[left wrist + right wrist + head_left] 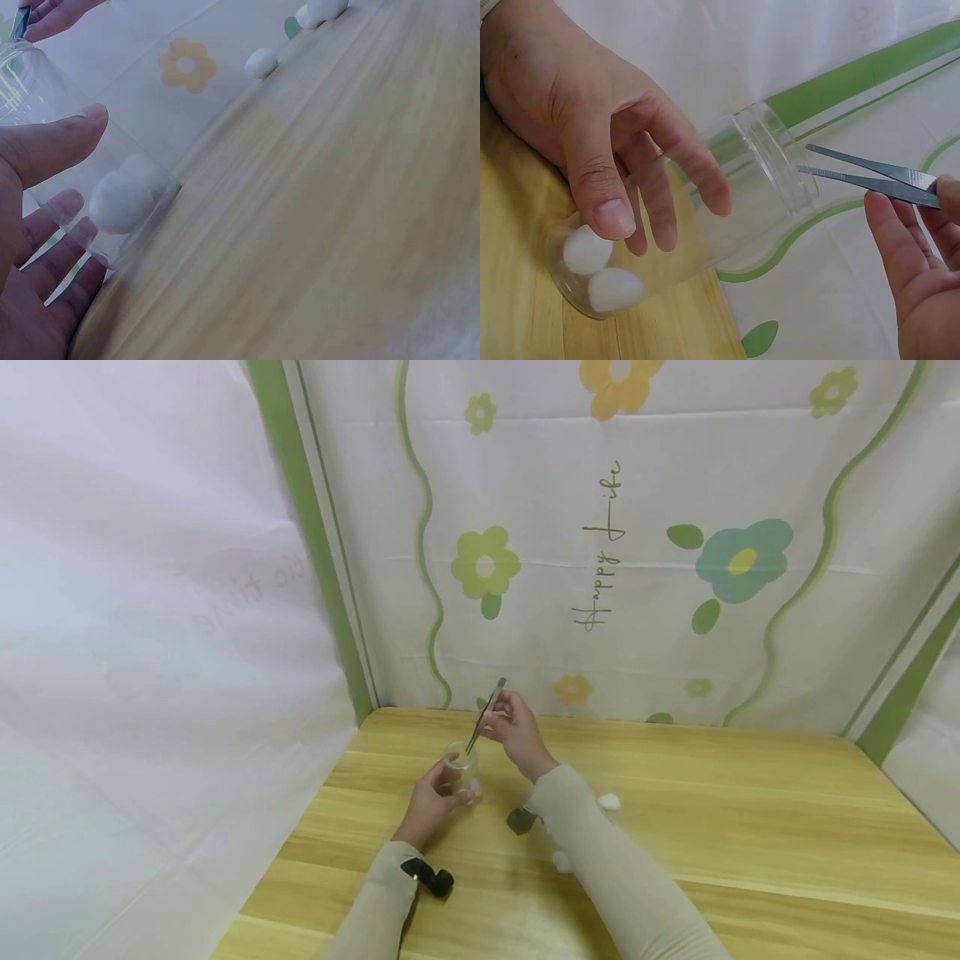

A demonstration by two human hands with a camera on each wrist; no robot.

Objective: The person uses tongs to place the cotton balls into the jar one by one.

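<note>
Upright on the table stands a clear jar (739, 195) with its mouth uncovered. My left hand (433, 803) holds its side, the thumb on one face and the fingers round the other. Two white cotton balls (616, 289) lie at the jar's bottom. Between thumb and fingers my right hand (519, 737) pinches metal tweezers (877, 178). Their tips are spread apart at the jar's mouth with nothing between them. On the table near the right forearm lie more white cotton balls, one (609, 802) beyond the sleeve and another (562, 862) partly behind it.
The wooden table (750, 827) reaches back to a white curtain (540, 643) printed with flowers. Another white curtain (165, 677) hangs along the left side. A black device is strapped to each wrist.
</note>
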